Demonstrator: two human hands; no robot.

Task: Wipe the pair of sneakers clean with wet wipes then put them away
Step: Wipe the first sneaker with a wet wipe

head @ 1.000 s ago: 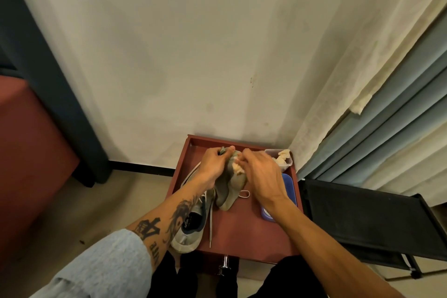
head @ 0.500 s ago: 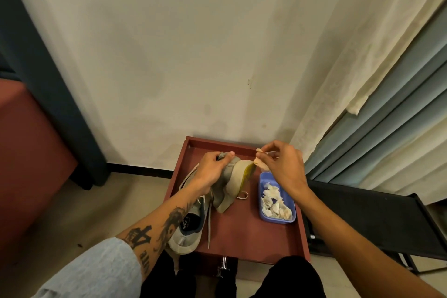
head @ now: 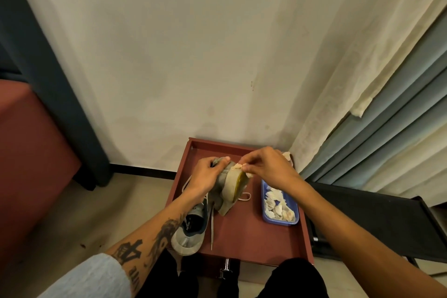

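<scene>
Seen from the head camera, a person's left hand (head: pixel 205 176) grips 1 sneaker (head: pixel 229 186) tilted on its side over the red surface (head: pixel 244 232), sole facing right, its long axis running away from the body. The right hand (head: pixel 268 167), directly right of the sole and nearer it, pinches a wet wipe (head: pixel 238 166) against the toe edge. A 2nd sneaker (head: pixel 191 232) lies flat at the surface's near-left corner. 1 blue tray (head: pixel 264 208) of crumpled wipes sits at right.

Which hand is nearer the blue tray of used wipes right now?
Right. The right hand sits just above the blue tray; the left hand grips the sneaker farther left.
</scene>
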